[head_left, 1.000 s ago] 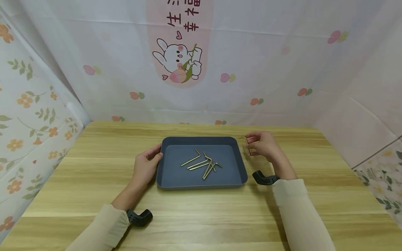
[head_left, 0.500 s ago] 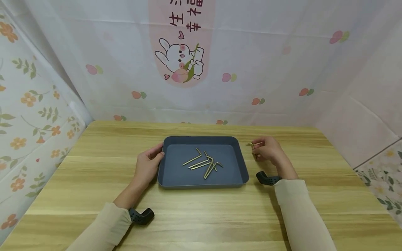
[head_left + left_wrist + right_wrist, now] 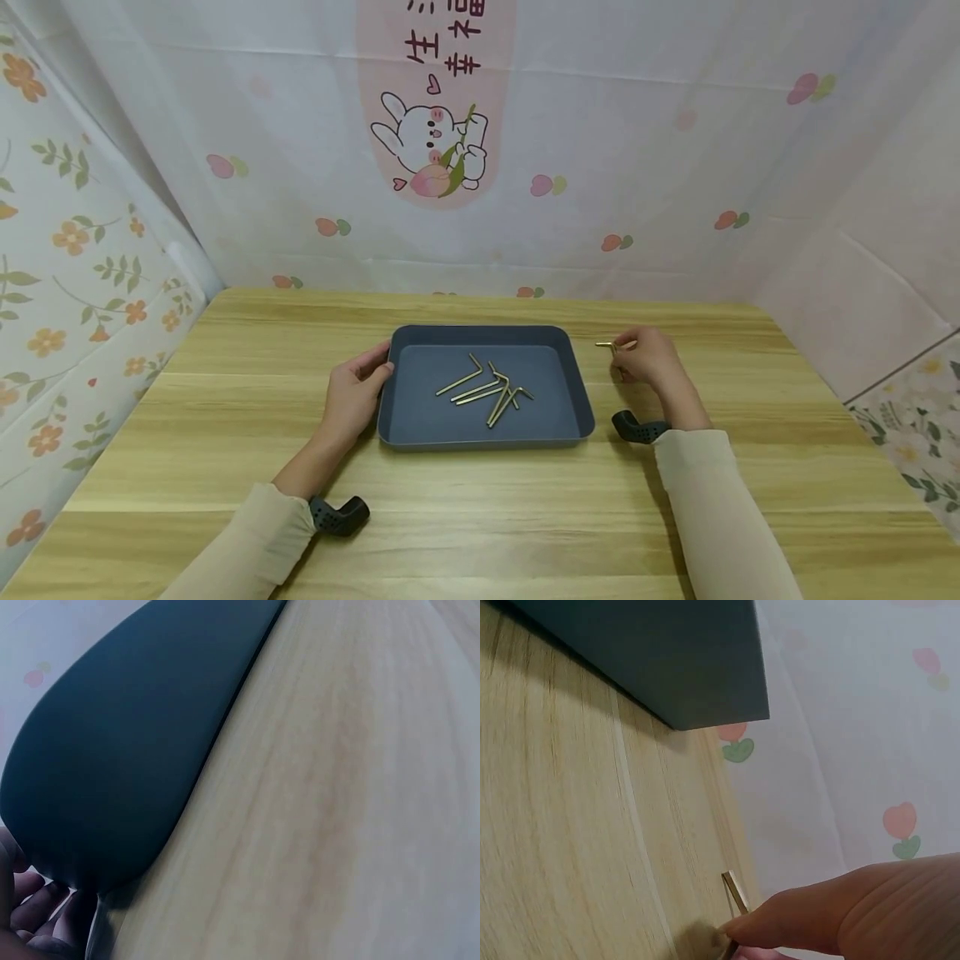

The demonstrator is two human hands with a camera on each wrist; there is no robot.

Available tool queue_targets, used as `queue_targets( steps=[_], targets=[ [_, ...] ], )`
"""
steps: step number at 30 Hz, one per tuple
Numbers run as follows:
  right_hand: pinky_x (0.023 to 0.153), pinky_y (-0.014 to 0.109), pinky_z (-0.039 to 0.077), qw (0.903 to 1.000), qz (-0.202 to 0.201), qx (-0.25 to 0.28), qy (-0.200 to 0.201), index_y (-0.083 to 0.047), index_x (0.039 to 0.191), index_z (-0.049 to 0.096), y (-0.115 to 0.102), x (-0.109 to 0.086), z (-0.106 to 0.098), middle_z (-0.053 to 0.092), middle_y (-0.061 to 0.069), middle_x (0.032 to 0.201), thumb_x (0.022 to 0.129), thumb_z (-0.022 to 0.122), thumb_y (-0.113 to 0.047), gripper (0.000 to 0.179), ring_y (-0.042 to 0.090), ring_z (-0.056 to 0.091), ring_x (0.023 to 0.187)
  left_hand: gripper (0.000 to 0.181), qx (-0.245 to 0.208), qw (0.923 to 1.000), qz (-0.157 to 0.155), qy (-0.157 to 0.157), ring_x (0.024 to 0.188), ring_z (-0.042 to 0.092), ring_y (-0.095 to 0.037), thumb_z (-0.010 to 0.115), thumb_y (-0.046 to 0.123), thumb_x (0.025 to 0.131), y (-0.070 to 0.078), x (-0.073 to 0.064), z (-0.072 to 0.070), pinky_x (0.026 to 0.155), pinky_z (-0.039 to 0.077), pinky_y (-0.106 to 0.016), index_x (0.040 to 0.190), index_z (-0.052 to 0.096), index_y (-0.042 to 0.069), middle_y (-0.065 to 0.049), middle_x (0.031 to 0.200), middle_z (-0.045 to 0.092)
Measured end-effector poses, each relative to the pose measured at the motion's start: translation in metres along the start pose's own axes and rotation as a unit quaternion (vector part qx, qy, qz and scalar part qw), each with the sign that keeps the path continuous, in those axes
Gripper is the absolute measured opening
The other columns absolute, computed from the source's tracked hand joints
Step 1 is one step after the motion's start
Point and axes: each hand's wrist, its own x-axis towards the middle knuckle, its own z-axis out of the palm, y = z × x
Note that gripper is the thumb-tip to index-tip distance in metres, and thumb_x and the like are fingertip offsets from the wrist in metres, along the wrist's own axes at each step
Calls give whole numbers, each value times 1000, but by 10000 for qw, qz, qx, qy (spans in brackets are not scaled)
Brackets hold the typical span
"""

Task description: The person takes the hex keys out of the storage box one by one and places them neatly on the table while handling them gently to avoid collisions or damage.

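A blue-grey rectangular tray lies on the wooden table, and several gold-coloured hex keys are heaped loosely inside it. My left hand holds the tray's left side, thumb at the rim and fingers outside. Only part of that hand shows in the left wrist view, by the tray's corner. To the right of the tray, my right hand pinches one more hex key, its short arm pointing left. The fingers hide much of its long arm. In the right wrist view this hex key is close to the tabletop.
The wooden table runs back to a white patterned cloth with a rabbit print. Floral cloth hangs at the left. Each wrist bears a black camera mount.
My right hand has moved slightly right and down, away from the tray, with the hex key lowered towards the table. My left hand stays at the tray, which has barely shifted in view.
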Motion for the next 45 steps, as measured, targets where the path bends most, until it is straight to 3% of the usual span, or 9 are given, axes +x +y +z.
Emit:
queue_targets(
  steps=[5,10,13,18,24,28,35,39,45],
  targets=[
    [60,29,51,9993,-18,-362,87,8,132,60,-1,-1,-1,73,26,105,92,55,-8,44,15,62,60,43,50,10000,4,-41,133,57,-28,56,7,100,-1,0,-2,84,48,-4,143,57,3,-18,144,59],
    [57,29,44,9990,-60,-428,65,8,132,60,-1,0,-1,74,17,90,91,52,-8,44,15,55,55,43,14,10000,-32,-46,133,57,-28,56,8,101,0,0,-2,83,48,-4,143,57,3,-17,144,59],
    [57,29,44,9990,-80,-434,35,9,132,60,-2,0,-2,74,18,91,92,53,-8,44,14,54,54,42,5,10000,-40,-54,134,56,-27,56,9,101,1,0,-3,83,47,-3,143,57,3,-17,145,59],
    [60,29,48,9990,-66,-435,-67,10,134,58,-3,-1,-2,71,28,109,95,54,-11,44,16,58,58,42,27,10000,-17,-89,135,55,-27,56,9,101,0,0,-2,84,46,-3,143,57,4,-16,146,58],
    [68,34,59,9986,-74,-524,-45,8,139,54,-12,-5,-5,60,35,131,99,57,-18,48,27,71,81,42,80,9999,5,-130,136,55,-25,56,9,102,-1,1,-3,85,46,-3,144,56,4,-14,146,58],
    [73,39,62,9990,-219,-394,-12,8,140,54,-21,-10,-7,58,36,132,99,57,-17,47,34,73,89,43,97,9998,29,-145,136,55,-25,55,10,102,-2,2,-3,85,46,-3,144,56,5,-14,147,58],
    [71,38,63,9970,-694,-352,11,6,132,61,-48,-26,-6,68,31,121,99,60,-17,40,31,75,86,42,37,9999,58,-129,136,55,-26,56,9,101,-1,2,1,85,46,-3,143,57,4,-15,145,59],
    [69,39,63,9938,-1068,-179,-259,7,125,64,-69,-35,9,71,28,111,99,61,-13,33,27,76,78,42,72,9999,81,-62,135,56,-27,56,9,101,-3,2,2,85,46,-3,142,57,3,-15,144,60],
    [65,33,61,9833,-1360,-279,-1173,8,119,66,-98,-38,30,74,23,104,96,64,-9,28,21,72,71,42,97,9999,57,-20,133,58,-25,57,9,101,-3,1,0,85,46,-3,143,58,4,-15,143,61]
  ],
)
